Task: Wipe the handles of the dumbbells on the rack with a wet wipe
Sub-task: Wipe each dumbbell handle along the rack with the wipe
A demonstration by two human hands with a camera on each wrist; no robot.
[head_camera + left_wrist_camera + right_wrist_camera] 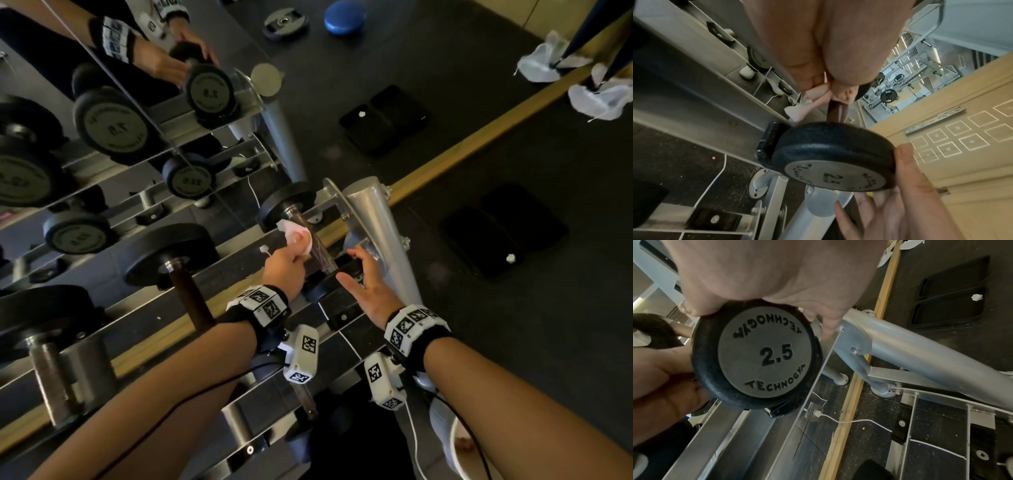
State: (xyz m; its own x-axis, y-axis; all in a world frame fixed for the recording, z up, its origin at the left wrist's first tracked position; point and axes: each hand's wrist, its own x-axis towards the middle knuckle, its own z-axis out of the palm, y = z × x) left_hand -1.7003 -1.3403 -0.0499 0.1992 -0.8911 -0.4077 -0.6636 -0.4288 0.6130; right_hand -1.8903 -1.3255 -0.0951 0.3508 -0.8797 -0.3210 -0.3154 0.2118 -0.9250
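Observation:
A small 2.5 dumbbell [320,255] lies at the right end of the rack's top rail [239,240]. My left hand [289,260] grips a crumpled white wet wipe [293,233] against its handle, near the far head. In the left wrist view the wipe [813,100] bunches beside the dark handle [836,112]. My right hand [366,279] is spread over the near head [322,289], with the thumb on its rim. The right wrist view shows the head's grey 2.5 plate [764,358] under my palm [777,280], and the thumb [687,308] lies on the edge.
Bigger dumbbells [171,253] fill the rack to the left, and a mirror [137,102] behind doubles them. The silver rack leg [380,222] stands right beside my right hand. Black mats [500,233] and a wooden strip [479,137] lie on the floor. A white cable [859,421] runs below.

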